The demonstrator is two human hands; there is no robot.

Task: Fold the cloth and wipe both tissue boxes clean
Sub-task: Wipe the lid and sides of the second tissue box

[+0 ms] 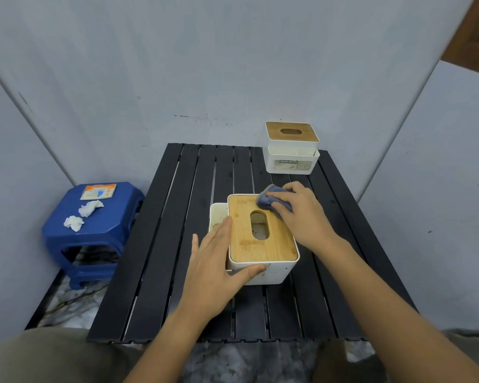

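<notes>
Right hand (302, 214) grips the folded cloth (271, 201) on the near box (263, 241); left hand (213, 261), fingers straight, steadies it; second box (291, 147) at one o'clock, label unreadable; blue stool (91, 230) at nine.

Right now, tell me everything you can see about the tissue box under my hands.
The near tissue box is white with speckled walls, a wooden lid and an oval slot showing an empty-looking inside. It stands upright on the black slatted table. The left hand steadies its left side; the right hand presses a blue-grey cloth on the lid's far corner.
</notes>
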